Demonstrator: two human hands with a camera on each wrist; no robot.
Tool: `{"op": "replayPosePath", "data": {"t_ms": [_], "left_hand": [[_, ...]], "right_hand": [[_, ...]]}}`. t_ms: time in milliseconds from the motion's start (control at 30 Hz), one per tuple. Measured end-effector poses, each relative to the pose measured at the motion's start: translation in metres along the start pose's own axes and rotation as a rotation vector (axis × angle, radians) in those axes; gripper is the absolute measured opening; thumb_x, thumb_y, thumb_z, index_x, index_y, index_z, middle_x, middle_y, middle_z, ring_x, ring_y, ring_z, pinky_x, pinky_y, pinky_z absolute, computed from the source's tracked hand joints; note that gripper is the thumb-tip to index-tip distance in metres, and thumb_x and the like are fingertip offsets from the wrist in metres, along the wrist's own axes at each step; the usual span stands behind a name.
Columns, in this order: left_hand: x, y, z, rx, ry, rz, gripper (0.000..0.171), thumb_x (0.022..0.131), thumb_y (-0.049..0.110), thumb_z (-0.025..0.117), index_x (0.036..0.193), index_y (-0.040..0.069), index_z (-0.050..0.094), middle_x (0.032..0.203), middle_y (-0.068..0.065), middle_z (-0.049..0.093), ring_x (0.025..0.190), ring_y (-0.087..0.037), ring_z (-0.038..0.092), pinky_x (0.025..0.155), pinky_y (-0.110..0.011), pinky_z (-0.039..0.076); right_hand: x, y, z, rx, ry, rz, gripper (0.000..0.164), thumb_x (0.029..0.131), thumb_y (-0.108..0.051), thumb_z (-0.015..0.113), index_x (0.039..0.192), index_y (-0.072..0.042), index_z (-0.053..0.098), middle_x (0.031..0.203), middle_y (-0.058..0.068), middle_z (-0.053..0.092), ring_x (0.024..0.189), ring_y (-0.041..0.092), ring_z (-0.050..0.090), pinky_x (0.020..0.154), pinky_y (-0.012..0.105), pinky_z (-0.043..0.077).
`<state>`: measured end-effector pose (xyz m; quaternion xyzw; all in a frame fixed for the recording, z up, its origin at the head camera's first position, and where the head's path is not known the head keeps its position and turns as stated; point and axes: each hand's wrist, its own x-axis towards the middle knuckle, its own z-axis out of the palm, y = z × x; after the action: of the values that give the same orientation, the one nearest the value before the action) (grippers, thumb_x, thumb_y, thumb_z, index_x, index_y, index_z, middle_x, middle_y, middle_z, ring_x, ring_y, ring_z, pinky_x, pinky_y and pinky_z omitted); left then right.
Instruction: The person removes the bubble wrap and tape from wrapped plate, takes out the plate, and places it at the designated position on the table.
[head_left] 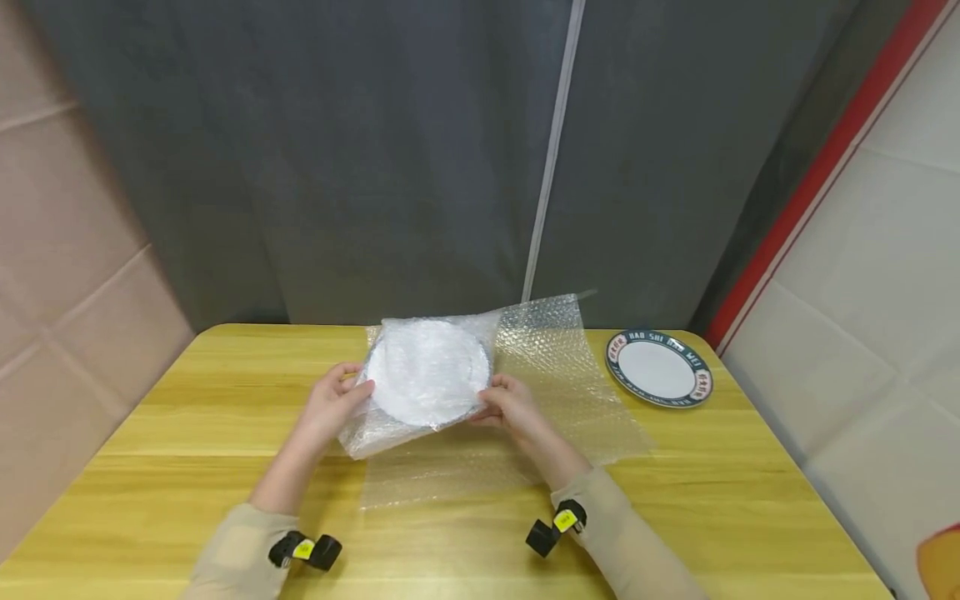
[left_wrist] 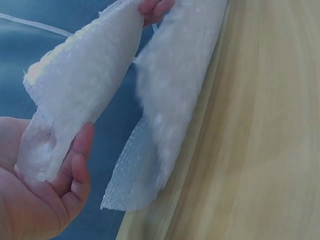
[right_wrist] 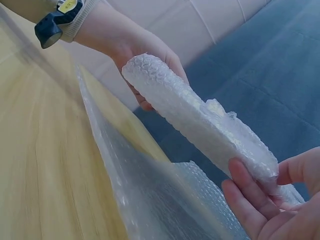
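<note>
A plate [head_left: 429, 373] wrapped in bubble wrap is held up over the table between both hands, its round white face showing through the film. My left hand [head_left: 336, 402] grips the left edge of the bundle, thumb on top. At the opposite edge my right hand [head_left: 515, 410] pinches the wrap with thumb and fingers. The right wrist view shows the wrapped plate [right_wrist: 200, 125] edge-on as a thick padded slab. Beneath and behind it spreads a loose bubble wrap sheet [head_left: 558, 392], partly hidden by the bundle.
An unwrapped plate [head_left: 658, 368] with a dark lettered rim lies at the table's back right. The wooden table [head_left: 187, 450] ends at a dark grey curtain [head_left: 375, 167]. Pale walls [head_left: 862, 275] stand at both sides.
</note>
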<state>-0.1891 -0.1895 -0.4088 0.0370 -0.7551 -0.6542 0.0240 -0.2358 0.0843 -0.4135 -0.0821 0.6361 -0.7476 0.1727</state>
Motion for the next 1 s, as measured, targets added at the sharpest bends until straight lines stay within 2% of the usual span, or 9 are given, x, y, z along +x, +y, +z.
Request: {"op": "replayPosePath", "data": {"t_ms": [133,333,500,633,800,1000], "left_hand": [[0.002,-0.001,0.007,0.010,-0.010,-0.004,0.047,0.096,0.013,0.057,0.136,-0.003,0.040,0.130,-0.030,0.052,0.088,-0.016,0.064,0.075,-0.027,0.053],[0.004,-0.002,0.020,0.015,-0.038,-0.007,0.049,0.094,0.010,0.057,0.138,-0.002,0.040,0.137,-0.027,0.047,0.102,-0.028,0.062,0.081,-0.030,0.053],[0.006,-0.004,0.032,0.013,-0.054,0.014,0.051,0.093,0.007,0.057,0.140,-0.003,0.039,0.134,-0.029,0.049,0.103,-0.031,0.061,0.083,-0.032,0.052],[0.009,-0.006,0.039,0.039,-0.066,0.033,0.051,0.092,0.007,0.058,0.138,-0.004,0.040,0.135,-0.030,0.046,0.111,-0.037,0.057,0.089,-0.038,0.051],[0.011,-0.008,0.046,0.050,-0.081,0.048,0.049,0.091,0.005,0.058,0.136,-0.005,0.042,0.129,-0.032,0.051,0.103,-0.035,0.062,0.084,-0.037,0.053],[0.016,-0.014,0.055,0.011,-0.108,0.032,0.051,0.089,0.001,0.058,0.137,-0.005,0.040,0.124,-0.032,0.054,0.096,-0.031,0.064,0.079,-0.036,0.055]], "right_hand": [[-0.002,0.000,-0.009,-0.019,0.013,0.009,0.010,0.088,0.006,0.048,0.097,0.010,0.048,0.077,0.010,0.060,0.061,0.019,0.065,0.077,0.044,0.056],[-0.007,-0.001,-0.024,-0.058,0.028,0.021,0.006,0.088,0.007,0.047,0.093,0.008,0.049,0.076,0.011,0.061,0.061,0.018,0.066,0.075,0.042,0.057],[-0.011,-0.003,-0.036,-0.087,0.050,0.035,0.001,0.088,0.006,0.050,0.088,0.007,0.049,0.075,0.012,0.060,0.062,0.021,0.067,0.074,0.043,0.057],[-0.013,-0.003,-0.044,-0.100,0.061,0.048,0.003,0.088,0.006,0.049,0.089,0.009,0.050,0.074,0.012,0.062,0.063,0.022,0.067,0.072,0.041,0.057],[-0.016,-0.002,-0.052,-0.136,0.078,0.073,0.001,0.087,0.006,0.051,0.088,0.006,0.051,0.074,0.012,0.063,0.064,0.021,0.067,0.071,0.041,0.057],[-0.016,0.000,-0.059,-0.157,0.085,0.104,0.011,0.087,0.008,0.051,0.081,-0.001,0.048,0.071,0.010,0.060,0.061,0.019,0.065,0.062,0.034,0.058]]}}
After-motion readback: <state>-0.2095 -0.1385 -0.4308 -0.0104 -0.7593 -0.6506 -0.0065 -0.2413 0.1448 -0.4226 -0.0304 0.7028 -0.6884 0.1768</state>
